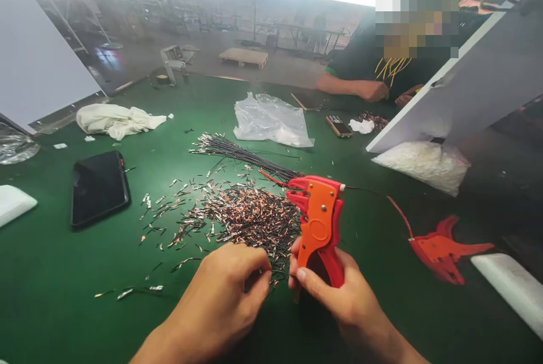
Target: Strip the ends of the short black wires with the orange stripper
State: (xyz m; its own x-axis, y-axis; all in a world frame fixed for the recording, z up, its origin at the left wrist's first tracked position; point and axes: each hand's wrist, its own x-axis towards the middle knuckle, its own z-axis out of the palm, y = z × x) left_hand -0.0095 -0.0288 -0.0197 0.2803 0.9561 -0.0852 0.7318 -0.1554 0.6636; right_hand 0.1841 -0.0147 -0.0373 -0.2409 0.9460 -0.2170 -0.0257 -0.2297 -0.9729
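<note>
My right hand [335, 290] is closed round the lower part of an orange and red wire stripper [321, 214], whose jaws face left. My left hand [233, 290] is closed in a pinch beside it, its fingertips turned toward the tool. A thin black wire [280, 272] shows between the fingers of both hands; its ends are hidden. Just beyond my hands lies a pile of short cut wire ends [250, 214] with copper and silvery tips. Behind the stripper, a bundle of longer black wires [246, 155] rests on the green table [169, 319].
A second wire stripper [441, 248] lies at right, near a white block [509, 290]. A black phone [100, 189] and a white cloth [121, 121] lie at left. Farther back are a clear plastic bag [271, 120] and a co-worker's hand [375, 91]; a white panel [449, 76] stands at right.
</note>
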